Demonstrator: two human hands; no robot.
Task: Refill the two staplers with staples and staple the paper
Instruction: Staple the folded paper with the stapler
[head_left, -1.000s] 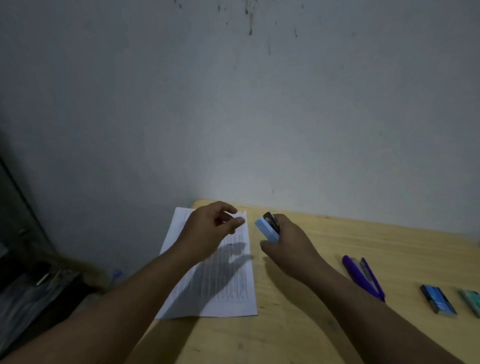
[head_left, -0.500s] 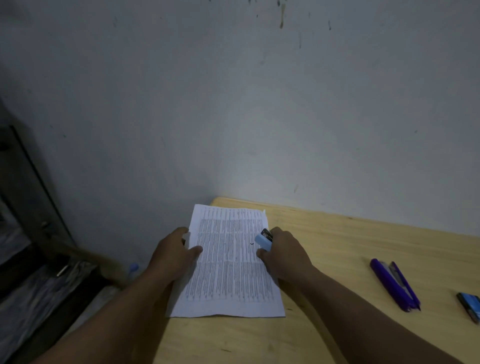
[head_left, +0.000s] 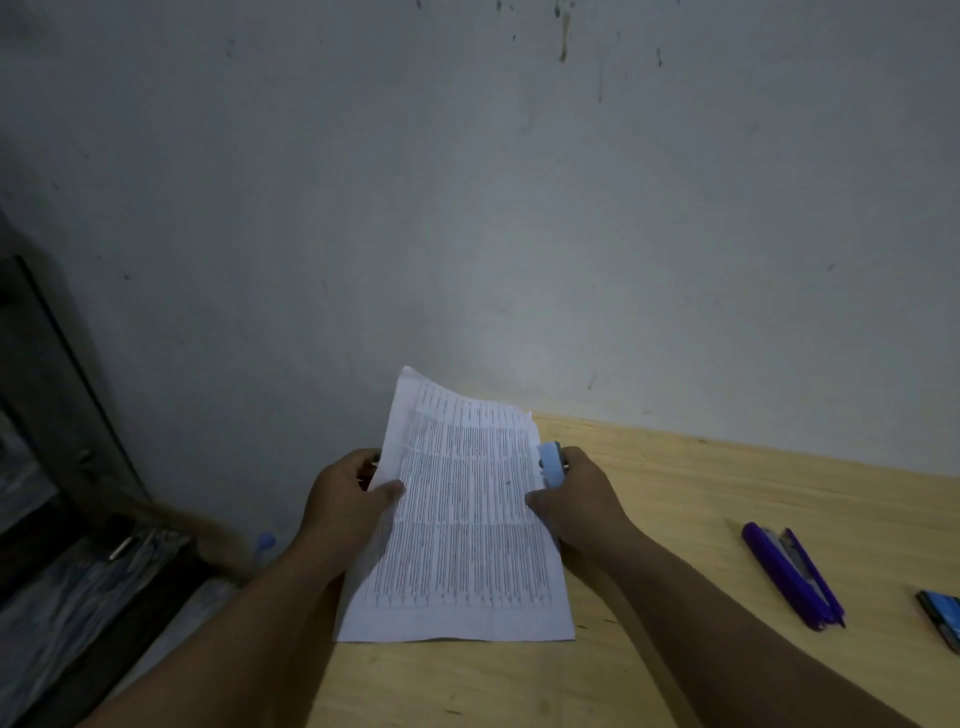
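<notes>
Paper (head_left: 462, 525), a printed sheet dense with rows of small text, is the landmark: its far end is lifted off the wooden table (head_left: 701, 493) and curls toward the wall (head_left: 467, 208), while its near edge lies on the tabletop. On the paper's left edge, the left hand (head_left: 348, 499) pinches the sheet, thumb on the printed face and the other fingers curled behind it, so the hand is closed on the paper. On the paper's right edge, the right hand (head_left: 576, 499) is closed around a light blue stapler (head_left: 550, 462), whose pale body and a bit of dark metal show above the knuckles. The stapler touches the right edge of the paper, partway down from the far corner; whether the edge sits inside the stapler's mouth cannot be told. The right thumb lies against the paper's margin just below the stapler. Both bare forearms run from the bottom of the view up to the sheet.

Well to the right of the paper, a purple stapler (head_left: 789, 577) lies on the table with its two arms spread slightly apart, metal showing between them. Farther right again, at the frame's edge, lies a small blue and black box (head_left: 943, 613), cut off by the border; its label cannot be read. Left of the paper, beyond the table's edge, the floor is dark and blurred.
</notes>
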